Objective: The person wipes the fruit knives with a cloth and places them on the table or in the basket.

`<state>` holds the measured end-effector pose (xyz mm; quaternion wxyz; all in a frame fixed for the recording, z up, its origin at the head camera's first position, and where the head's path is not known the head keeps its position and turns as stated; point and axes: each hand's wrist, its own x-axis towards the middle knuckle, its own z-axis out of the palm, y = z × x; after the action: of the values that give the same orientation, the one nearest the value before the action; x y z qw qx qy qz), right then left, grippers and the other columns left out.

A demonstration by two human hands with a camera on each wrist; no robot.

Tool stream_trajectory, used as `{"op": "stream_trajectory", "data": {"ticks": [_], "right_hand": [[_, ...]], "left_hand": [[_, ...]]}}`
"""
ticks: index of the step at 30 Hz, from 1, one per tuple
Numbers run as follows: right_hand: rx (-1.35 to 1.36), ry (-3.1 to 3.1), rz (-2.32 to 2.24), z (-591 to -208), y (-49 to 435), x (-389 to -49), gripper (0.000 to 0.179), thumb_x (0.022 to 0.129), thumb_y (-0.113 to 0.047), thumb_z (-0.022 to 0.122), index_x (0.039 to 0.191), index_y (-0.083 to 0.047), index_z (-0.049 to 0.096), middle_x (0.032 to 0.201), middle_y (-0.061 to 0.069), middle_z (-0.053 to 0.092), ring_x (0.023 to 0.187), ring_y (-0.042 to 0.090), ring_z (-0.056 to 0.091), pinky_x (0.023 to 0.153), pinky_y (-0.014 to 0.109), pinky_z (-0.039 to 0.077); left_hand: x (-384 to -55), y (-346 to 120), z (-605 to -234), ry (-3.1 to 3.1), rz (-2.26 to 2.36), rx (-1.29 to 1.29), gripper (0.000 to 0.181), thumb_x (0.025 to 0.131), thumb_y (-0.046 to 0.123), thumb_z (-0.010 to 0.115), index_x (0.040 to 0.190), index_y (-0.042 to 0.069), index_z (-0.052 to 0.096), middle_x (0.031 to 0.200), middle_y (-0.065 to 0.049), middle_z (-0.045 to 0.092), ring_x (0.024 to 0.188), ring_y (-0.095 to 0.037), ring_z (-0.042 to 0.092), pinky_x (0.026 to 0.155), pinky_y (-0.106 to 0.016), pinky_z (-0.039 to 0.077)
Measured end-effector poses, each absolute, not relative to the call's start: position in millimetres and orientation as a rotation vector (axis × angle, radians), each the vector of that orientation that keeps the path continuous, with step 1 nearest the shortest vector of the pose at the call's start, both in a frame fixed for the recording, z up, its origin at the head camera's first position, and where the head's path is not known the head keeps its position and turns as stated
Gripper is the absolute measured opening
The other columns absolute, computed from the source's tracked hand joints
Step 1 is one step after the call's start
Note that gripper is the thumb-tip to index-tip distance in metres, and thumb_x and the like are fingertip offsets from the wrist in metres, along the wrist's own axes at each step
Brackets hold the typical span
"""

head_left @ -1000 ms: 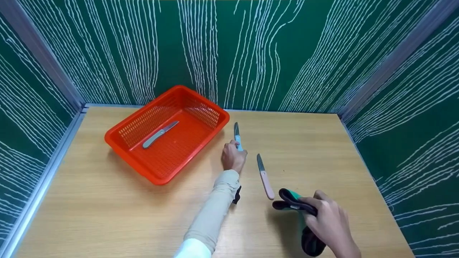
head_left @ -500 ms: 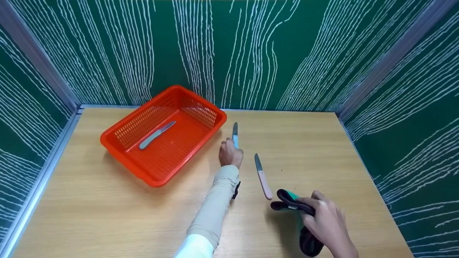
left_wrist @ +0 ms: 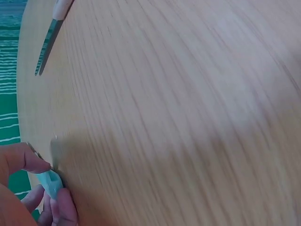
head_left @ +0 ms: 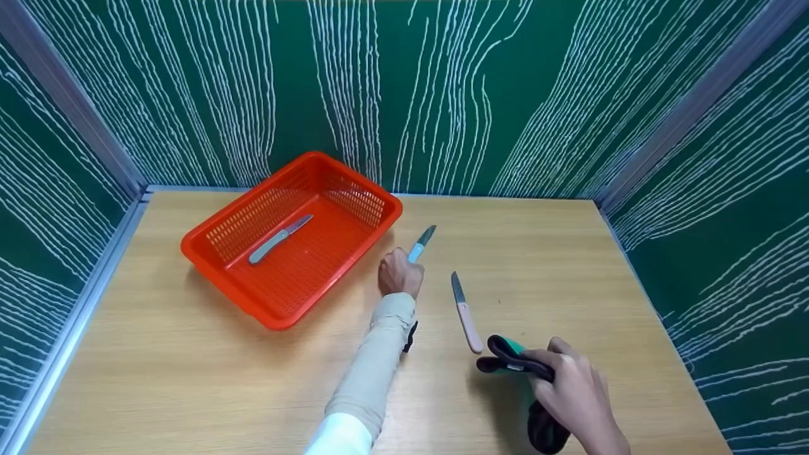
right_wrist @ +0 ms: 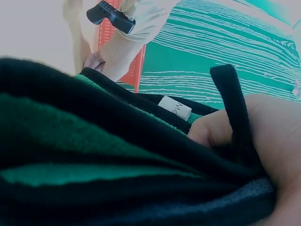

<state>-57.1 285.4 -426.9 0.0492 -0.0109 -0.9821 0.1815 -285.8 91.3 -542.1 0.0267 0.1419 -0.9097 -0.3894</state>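
Observation:
My left hand (head_left: 400, 273) grips a small knife by its light blue handle (left_wrist: 51, 182), just right of the basket. The knife's blade (head_left: 427, 234) points away and to the right in the head view. At the lower right my right hand (head_left: 576, 392) holds a folded green cloth with black edging (right_wrist: 94, 136). A white label (right_wrist: 175, 108) and a black loop show on the cloth in the right wrist view. Between the hands a pink-handled knife (head_left: 468, 319) lies on the table, blade pointing away. How the right fingers lie inside the folds is partly hidden.
A red plastic basket (head_left: 354, 276) stands at the back left, with a grey-handled knife (head_left: 278, 240) lying in it. Green panels with white wavy lines (head_left: 442, 95) close off the back and both sides of the wooden table (head_left: 221, 392).
The blue-handled knife has turned so its tip swings right and nearer, and my left hand has shifted slightly left and turned with it. My right hand and the cloth have hardly moved.

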Motion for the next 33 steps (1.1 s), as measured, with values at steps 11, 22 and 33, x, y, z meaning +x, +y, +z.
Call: {"op": "stream_trajectory", "data": {"ticks": [11,22,33], "right_hand": [[-0.090,-3.047,0.544,-423.5,286.2,-57.7,0.030,0.074,-0.002,0.063,0.099,-0.013,0.076,0.075,0.000,0.045,0.057,0.017,0.044,0.048,0.029,0.033],[-0.067,-3.001,0.530,-425.4,286.9,-57.1,0.028,0.072,-0.002,0.066,0.094,-0.016,0.077,0.072,-0.001,0.044,0.055,0.017,0.043,0.048,0.028,0.032],[-0.122,-3.038,0.584,-421.7,289.1,-58.0,0.032,0.073,0.000,0.062,0.099,-0.013,0.076,0.074,0.001,0.046,0.058,0.018,0.045,0.049,0.029,0.033]], "left_hand": [[-291.6,86.3,-532.6,-2.787,-1.388,0.527,0.014,0.080,0.018,0.074,0.086,0.010,0.065,0.071,-0.002,0.056,0.066,-0.019,0.054,0.057,-0.029,0.043],[-291.4,79.4,-524.5,-2.588,-1.685,0.685,0.019,0.071,0.023,0.076,0.090,0.022,0.074,0.086,0.008,0.063,0.076,-0.016,0.055,0.069,-0.031,0.043],[-285.3,67.2,-529.2,-2.424,-1.843,0.426,0.018,0.072,0.029,0.080,0.089,0.024,0.076,0.082,0.014,0.068,0.078,-0.012,0.058,0.073,-0.031,0.046]]}}
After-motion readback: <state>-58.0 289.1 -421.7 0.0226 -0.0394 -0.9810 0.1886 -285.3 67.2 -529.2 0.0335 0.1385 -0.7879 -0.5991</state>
